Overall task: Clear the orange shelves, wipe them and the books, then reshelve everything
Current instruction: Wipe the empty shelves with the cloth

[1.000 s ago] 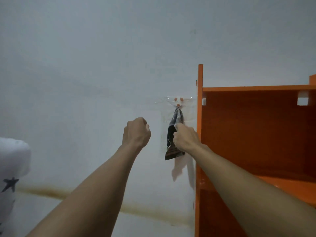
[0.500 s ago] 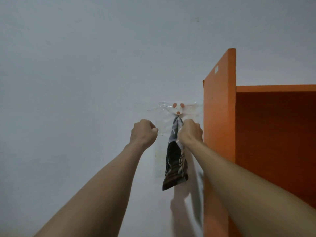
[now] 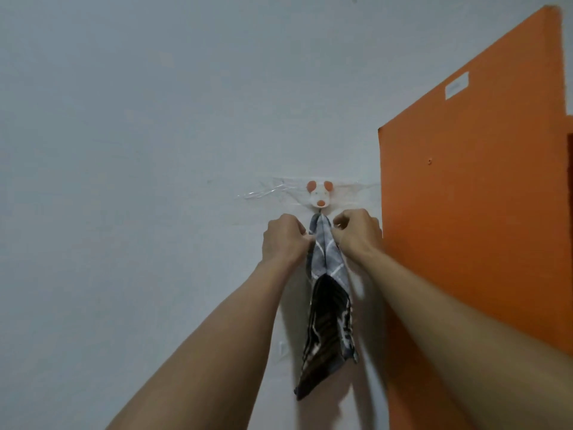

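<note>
Head view: the cloth [image 3: 325, 274], grey check above and dark stripes below, hangs down the wall [image 3: 155, 150] from a small mouse-faced hook [image 3: 319, 198], its top corner bunched at the peg. Both hands are at that top end. The left hand [image 3: 285, 240] is curled against the cloth's left edge and the right hand [image 3: 356, 234] pinches its right edge, both just under the hook. Clear tape [image 3: 273, 190] holds the hook to the wall.

Just right of the hook stands the orange shelf unit, of which only the outer side panel [image 3: 465, 212] shows, with a small label [image 3: 456, 85] near its top. The shelves themselves and the books are out of sight.

On progress, little can be read here. The cloth is on its hook with both hands on it, so this is either the fetching of the wiper or its return after use; I cannot tell which. Whether the shelves are cleared, wiped or refilled is not shown.
</note>
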Demonstrator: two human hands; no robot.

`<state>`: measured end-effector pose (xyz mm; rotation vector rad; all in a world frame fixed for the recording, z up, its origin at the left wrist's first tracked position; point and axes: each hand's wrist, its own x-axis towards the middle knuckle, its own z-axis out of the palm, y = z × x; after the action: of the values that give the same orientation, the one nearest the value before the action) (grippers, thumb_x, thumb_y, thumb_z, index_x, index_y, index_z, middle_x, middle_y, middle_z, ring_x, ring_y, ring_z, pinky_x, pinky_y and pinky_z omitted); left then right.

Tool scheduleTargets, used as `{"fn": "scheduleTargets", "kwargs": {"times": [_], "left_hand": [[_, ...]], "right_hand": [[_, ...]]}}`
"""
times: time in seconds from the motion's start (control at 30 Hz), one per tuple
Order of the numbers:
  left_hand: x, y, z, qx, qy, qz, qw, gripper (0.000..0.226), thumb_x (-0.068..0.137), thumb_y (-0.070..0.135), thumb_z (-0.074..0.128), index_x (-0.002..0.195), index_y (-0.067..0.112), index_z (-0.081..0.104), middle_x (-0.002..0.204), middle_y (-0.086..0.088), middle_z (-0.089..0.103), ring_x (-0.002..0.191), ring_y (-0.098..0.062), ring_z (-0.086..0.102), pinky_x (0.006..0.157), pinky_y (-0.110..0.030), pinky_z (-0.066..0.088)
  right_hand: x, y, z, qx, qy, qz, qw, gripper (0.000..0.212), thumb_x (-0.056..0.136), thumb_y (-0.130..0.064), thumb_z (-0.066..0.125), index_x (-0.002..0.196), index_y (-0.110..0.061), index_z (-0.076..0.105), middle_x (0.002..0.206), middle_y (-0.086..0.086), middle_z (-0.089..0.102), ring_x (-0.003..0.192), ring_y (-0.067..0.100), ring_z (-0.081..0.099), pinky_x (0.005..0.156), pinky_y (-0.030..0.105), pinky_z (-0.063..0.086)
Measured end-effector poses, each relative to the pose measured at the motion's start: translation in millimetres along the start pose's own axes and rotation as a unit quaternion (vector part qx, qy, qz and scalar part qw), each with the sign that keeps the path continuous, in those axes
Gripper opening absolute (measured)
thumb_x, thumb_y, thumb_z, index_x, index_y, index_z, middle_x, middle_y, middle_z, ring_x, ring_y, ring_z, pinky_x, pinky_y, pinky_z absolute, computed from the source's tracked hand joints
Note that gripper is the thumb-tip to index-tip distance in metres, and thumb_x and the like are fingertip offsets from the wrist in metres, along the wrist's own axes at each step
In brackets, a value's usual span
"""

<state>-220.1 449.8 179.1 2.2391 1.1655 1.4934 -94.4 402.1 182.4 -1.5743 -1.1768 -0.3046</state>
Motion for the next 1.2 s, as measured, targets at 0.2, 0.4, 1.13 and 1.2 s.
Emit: {"fn": "scheduleTargets", "kwargs": {"times": [0.2,0.4,1.13,1.2], "left_hand": [[8,-10,15,-0.002,0.039,0.057,0.998,0.012,0.08,0.019,0.065,0.076,0.015,0.075,0.085,-0.007,0.074,0.085,-0.028,0.067,0.073,-0.033,0.054],[11,-10,-2,-0.073,-0.006,0.048,0.996,0.008,0.076,0.018,0.068,0.068,0.017,0.069,0.072,0.002,0.07,0.076,-0.017,0.065,0.066,-0.026,0.05],[-84,60,-85,0.056,-0.085,-0.009,0.995,0.025,0.07,0.026,0.088,0.073,0.016,0.066,0.073,-0.003,0.067,0.071,-0.018,0.061,0.063,-0.029,0.048],[-107,70,-84,0.113,-0.086,0.007,0.99,0.022,0.072,0.03,0.085,0.075,0.015,0.069,0.072,-0.001,0.067,0.069,-0.016,0.061,0.057,-0.027,0.042]], "right_hand": [[5,6,16,-0.021,-0.005,-0.019,1.0,0.02,0.083,-0.012,0.061,0.064,-0.013,0.068,0.068,0.004,0.068,0.073,0.027,0.064,0.071,0.043,0.055],[6,-2,-2,0.079,-0.015,0.043,0.996,0.009,0.077,-0.017,0.066,0.071,-0.011,0.066,0.073,0.003,0.067,0.07,0.02,0.06,0.062,0.029,0.046],[-68,-30,-85,-0.056,-0.109,-0.103,0.987,0.026,0.077,-0.001,0.061,0.096,-0.019,0.061,0.09,0.006,0.066,0.08,0.028,0.062,0.073,0.04,0.057],[-81,-27,-101,-0.03,-0.102,-0.087,0.991,0.025,0.078,0.001,0.06,0.094,-0.019,0.057,0.087,0.003,0.062,0.08,0.026,0.06,0.071,0.036,0.053]]}}
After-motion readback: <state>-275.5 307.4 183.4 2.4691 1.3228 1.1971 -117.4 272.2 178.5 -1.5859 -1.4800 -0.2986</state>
